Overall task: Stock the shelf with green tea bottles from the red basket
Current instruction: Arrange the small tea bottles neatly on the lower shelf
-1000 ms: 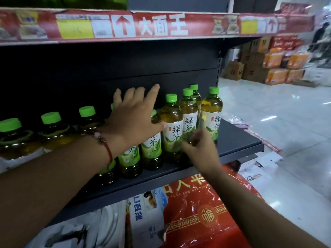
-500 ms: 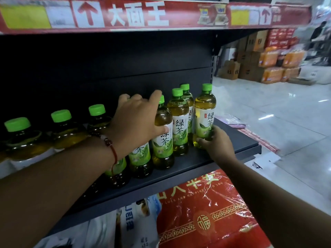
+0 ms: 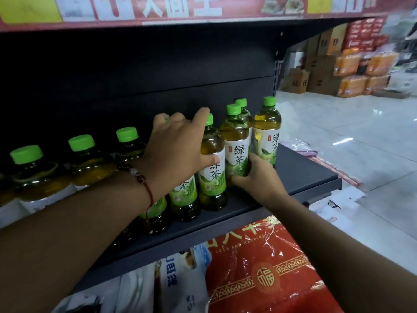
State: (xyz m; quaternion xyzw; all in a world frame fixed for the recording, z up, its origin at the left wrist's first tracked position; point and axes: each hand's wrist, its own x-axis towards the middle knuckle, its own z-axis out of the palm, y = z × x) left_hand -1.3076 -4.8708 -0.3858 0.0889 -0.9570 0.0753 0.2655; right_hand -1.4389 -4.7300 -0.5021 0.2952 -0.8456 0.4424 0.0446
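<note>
Red plastic-wrapped goods (image 3: 266,274) lie nearest, under the shelf, with white and blue packs (image 3: 180,276) to their left; the red basket named in the task is nowhere in view, so I cannot say how many bottles remain to bring.

Above them runs the dark metal shelf (image 3: 300,175), bare at its right end. The right hand (image 3: 255,175) wraps low around a green tea bottle (image 3: 237,154), fingers curled at its base, with the bottle at the far right (image 3: 267,132) touching or just beside it. The left hand (image 3: 178,147) sits higher, fingers curled over the caps and thumb pressed against the shoulder of another bottle (image 3: 212,168); it seems to be steadying the row rather than lifting anything.

The risk, I think, is a knock-on topple: these bottles are tall, narrow and packed tight, so a sideways shove from either hand could tip a neighbour. The end bottle has nothing to stop it on its right but open shelf. The front ones stand close to the near edge, and a fall would land on the packs below.

Left of the hands, more green-capped bottles (image 3: 81,159) crowd the row, blocking any shift that way. One bottle (image 3: 242,107) stands behind the others, near the back panel. Farther right, cartons (image 3: 327,68) are stacked on the shop floor.
</note>
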